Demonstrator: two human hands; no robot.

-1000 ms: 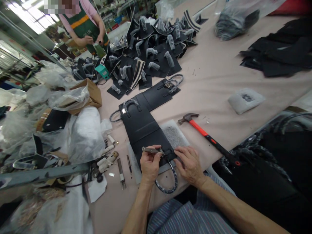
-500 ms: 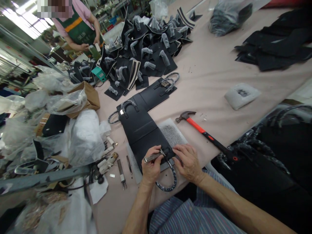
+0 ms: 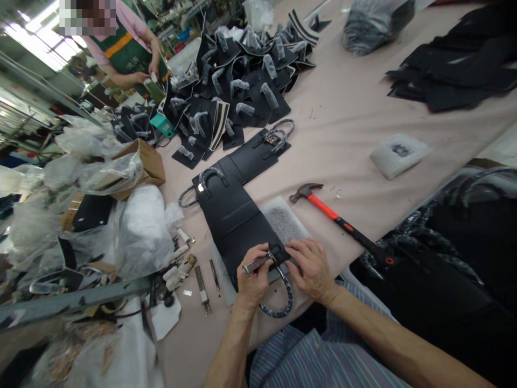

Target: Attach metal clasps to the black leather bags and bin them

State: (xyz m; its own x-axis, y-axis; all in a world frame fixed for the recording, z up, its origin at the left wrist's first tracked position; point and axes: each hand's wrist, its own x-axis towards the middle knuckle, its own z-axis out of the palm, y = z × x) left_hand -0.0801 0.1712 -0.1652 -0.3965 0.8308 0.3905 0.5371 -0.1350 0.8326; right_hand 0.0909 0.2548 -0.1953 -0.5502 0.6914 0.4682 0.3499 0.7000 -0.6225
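My left hand (image 3: 252, 280) is closed round a short metal punch (image 3: 255, 264), its tip end near the bag's lower edge. A flat black leather bag piece (image 3: 238, 221) lies on the table under both hands, with a plastic-wrapped handle (image 3: 290, 296) curving off its near end. My right hand (image 3: 313, 269) pinches the black leather at the handle's base; its fingertips partly hide what they grip. Beneath the leather sits a worn white slab (image 3: 283, 218). At the far end of the bag piece are another wrapped handle and a shiny metal fitting.
A claw hammer (image 3: 331, 215) with a red and black handle lies to the right. Metal hand tools (image 3: 201, 288) rest at left, beside plastic bags (image 3: 141, 231). Black bag pieces (image 3: 242, 86) are heaped at the back, where another person (image 3: 129, 59) stands. A white block (image 3: 399, 153) sits at right.
The camera view has shifted slightly. My left hand and the punch have tilted a little; both hands stay at the same spot on the bag piece.
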